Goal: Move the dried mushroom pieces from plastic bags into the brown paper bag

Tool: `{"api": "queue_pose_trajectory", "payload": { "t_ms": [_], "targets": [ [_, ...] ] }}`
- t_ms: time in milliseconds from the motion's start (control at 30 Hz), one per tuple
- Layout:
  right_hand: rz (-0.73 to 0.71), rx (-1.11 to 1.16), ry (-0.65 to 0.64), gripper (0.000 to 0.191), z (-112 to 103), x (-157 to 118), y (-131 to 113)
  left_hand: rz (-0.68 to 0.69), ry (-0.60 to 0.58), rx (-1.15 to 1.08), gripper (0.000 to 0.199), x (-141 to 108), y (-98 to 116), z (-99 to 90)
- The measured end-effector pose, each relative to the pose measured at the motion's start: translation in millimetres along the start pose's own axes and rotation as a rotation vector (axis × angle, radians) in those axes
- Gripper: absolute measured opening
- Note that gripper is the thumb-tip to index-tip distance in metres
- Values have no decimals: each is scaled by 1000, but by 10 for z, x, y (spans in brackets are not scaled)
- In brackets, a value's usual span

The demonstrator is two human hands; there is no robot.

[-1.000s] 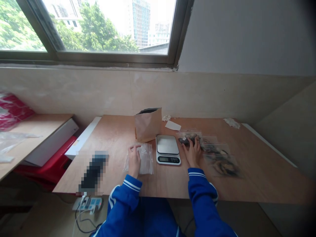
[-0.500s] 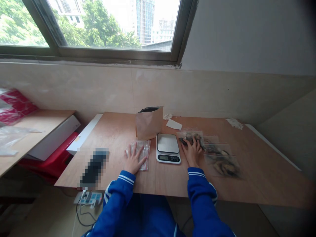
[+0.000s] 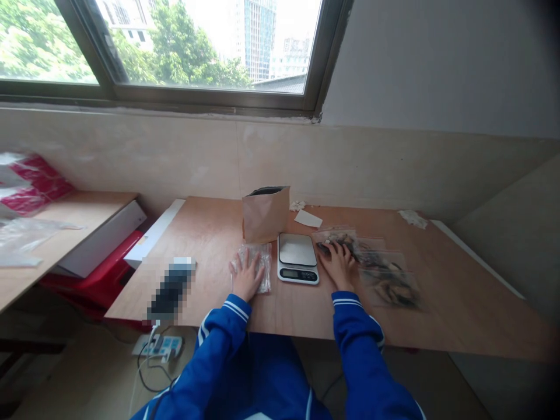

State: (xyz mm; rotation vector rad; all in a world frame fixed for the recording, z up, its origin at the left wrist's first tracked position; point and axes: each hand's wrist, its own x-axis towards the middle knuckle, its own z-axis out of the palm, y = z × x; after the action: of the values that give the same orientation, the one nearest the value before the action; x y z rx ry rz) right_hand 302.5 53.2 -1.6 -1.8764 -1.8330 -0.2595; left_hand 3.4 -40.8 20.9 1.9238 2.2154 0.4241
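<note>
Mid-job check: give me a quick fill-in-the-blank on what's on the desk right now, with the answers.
The left hand rests on a clear plastic ____.
The digital scale sits between the two ____.
The brown paper bag stands ____ just left of the scale.
The right sleeve is ____.

Answers: bag; hands; upright; blue.

This looks like a small packing workroom in an upper-floor city room: a plain plywood worktop (image 3: 280, 315) holds a digital scale (image 3: 297, 258), a kraft pouch (image 3: 266, 214) and clear plastic bags (image 3: 389, 286), a power strip (image 3: 158, 346) lies below, and a window (image 3: 192, 52) overlooks trees and a tower (image 3: 258, 41).
</note>
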Motion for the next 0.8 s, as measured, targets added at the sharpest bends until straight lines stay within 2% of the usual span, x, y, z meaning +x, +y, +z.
{"api": "queue_pose_trajectory", "payload": {
  "t_ms": [133, 267, 333, 433, 467, 533, 567, 633, 667, 733, 800],
  "targets": [
    [16, -4, -13, 22, -71, 111, -44, -7, 121, -105, 46, -76, -21, -170],
    [86, 137, 25, 23, -305, 227, -164, 131, 195, -373, 43, -148, 56, -348],
    [148, 307, 93, 24, -557, 251, -277, 244, 198, -540, 44, -164, 151, -445],
    [183, 720, 191, 26, -1072, 215, -522, 363, 178, -707, 52, -171, 329, -613],
    [156, 852, 161, 28, -1247, 188, -621, 371, 175, -748, 59, -170, 382, -674],
    [77, 1045, 25, 31, -1538, 125, -831, 350, 170, -839, 70, -167, 454, -789],
    [44, 1120, -44, 32, -1635, 97, -939, 336, 149, -888, 69, -166, 468, -840],
    [2, 1221, -144, 32, -1710, 50, -1154, 325, 57, -979, 50, -172, 457, -916],
    [6, 1255, -153, 32, -1693, 26, -1260, 322, 14, -1016, 39, -178, 437, -939],
    [73, 1279, -58, 32, -1583, -45, -1474, 294, 7, -1069, 30, -199, 392, -951],
    [182, 1233, 112, 34, -1441, -171, -1692, 227, 108, -1082, 28, -224, 362, -929]
  ]
}}
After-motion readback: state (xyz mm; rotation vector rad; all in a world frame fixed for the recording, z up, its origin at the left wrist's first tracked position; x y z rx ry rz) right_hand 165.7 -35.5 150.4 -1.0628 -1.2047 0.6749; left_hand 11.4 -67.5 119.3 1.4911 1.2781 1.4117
